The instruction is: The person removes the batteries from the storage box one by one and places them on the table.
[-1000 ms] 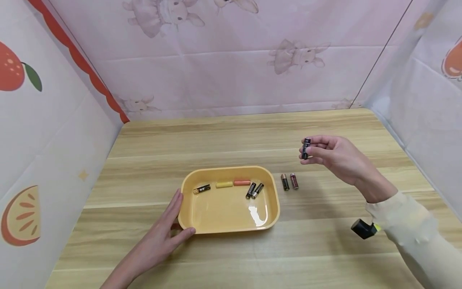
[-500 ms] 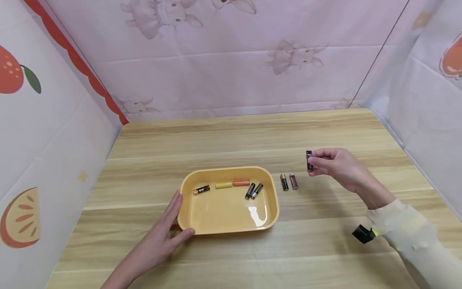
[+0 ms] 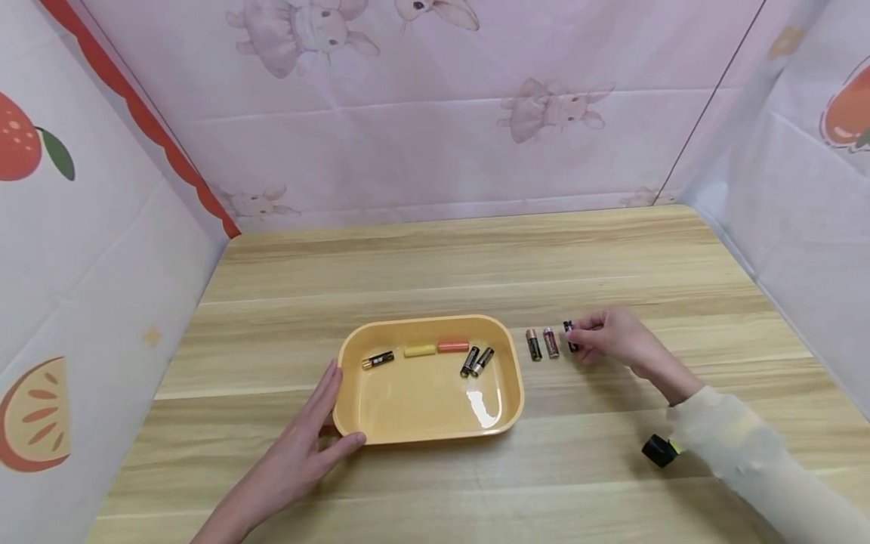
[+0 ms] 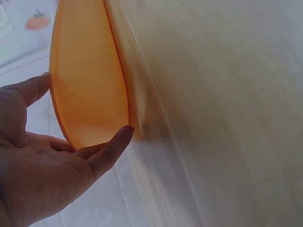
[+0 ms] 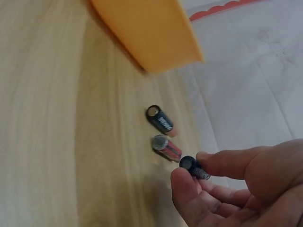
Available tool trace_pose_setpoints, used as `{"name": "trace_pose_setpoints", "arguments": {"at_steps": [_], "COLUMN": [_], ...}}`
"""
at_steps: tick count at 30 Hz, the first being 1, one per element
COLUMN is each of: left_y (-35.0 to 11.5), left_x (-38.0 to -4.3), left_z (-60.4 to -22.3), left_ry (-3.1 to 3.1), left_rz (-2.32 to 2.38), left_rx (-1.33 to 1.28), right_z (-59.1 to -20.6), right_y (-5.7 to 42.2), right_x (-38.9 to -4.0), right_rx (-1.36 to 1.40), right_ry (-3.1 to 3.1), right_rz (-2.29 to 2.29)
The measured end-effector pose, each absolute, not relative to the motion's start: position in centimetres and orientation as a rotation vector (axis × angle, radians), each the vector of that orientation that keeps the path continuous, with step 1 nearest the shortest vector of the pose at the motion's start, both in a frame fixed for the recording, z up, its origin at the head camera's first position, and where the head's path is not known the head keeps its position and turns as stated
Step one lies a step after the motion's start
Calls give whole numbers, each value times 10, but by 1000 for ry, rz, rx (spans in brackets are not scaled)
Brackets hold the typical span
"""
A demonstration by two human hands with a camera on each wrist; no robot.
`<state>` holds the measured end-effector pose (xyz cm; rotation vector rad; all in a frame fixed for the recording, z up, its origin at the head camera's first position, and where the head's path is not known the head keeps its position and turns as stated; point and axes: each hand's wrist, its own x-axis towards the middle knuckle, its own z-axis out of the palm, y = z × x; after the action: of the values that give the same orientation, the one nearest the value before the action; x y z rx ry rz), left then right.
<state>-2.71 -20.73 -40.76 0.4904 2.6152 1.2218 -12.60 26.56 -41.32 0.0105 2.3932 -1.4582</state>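
Observation:
In the head view my left hand [image 3: 299,453] holds the left end of a yellow plastic tray [image 3: 435,437], thumb at the near corner and fingers along the side. My right hand [image 3: 615,338] pinches a black battery [image 5: 193,167] between thumb and fingertips, low over the table right of the tray. Beside it lie a black battery with a copper end [image 3: 533,346] and a dark red battery [image 3: 551,344], side by side. Inside the tray are a black-and-gold battery [image 3: 377,360], a yellow one [image 3: 419,350], an orange-red one [image 3: 453,347] and two dark ones [image 3: 470,362] close together.
The wooden table [image 3: 435,499] reaches back to a pink cloth wall [image 3: 421,151] printed with rabbits. White printed walls stand at both sides. A black device [image 3: 659,451] hangs under the right sleeve [image 3: 741,446].
My right hand has come down and slightly left with its black battery, now beside the two batteries on the table. The left hand stays at the tray.

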Motion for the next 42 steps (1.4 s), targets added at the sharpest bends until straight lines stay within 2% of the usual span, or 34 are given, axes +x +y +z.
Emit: {"name": "trace_pose_setpoints", "arguments": {"at_steps": [11, 34, 42], "left_y": [-206, -207, -206], "left_x": [-26, -26, -26], "left_z": [-408, -407, -407], "left_ry": [2629, 2648, 2636], "left_rz": [1234, 1203, 1208], "left_rx": [511, 504, 497], "right_z": [-426, -421, -407], "right_y": [254, 251, 254], "right_x": [-126, -123, -121], "right_rx": [52, 78, -3], "right_ry": [2576, 2619, 2681], "right_rz": [-1239, -1174, -1114]}}
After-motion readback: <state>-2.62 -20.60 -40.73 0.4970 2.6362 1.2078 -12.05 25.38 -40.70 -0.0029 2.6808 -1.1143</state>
